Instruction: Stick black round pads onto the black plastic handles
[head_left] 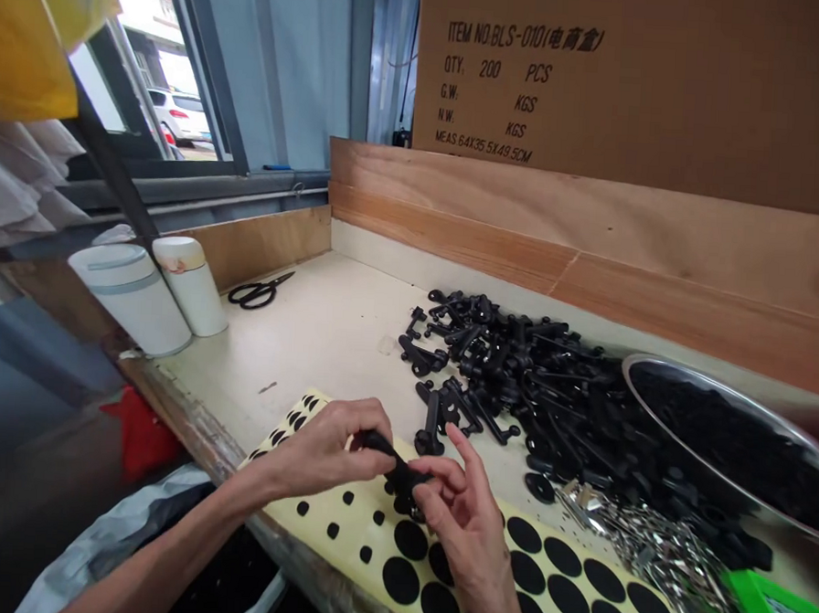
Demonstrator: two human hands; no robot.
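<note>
Above a pale yellow sticker sheet (342, 541), both of my hands close on one black plastic part (401, 475). My left hand (340, 445) pinches its upper left end between thumb and fingers. On the other end, the thumb and fingertips of my right hand (463, 520) grip it, with one finger raised. Large black round pads and smaller black dots cover the sheet, and my right hand hides some of them. Just beyond the hands lies a heap of similar black parts (516, 376), some with long arms and round ends.
A metal bowl (732, 433) of small black pieces stands at the right, near loose metal pieces (631, 538) and a green tray (778, 609). Black scissors (259, 291) and two white bottles (135, 301) are at the left. Wooden boards (456, 199) edge the back, below a large carton (633, 89).
</note>
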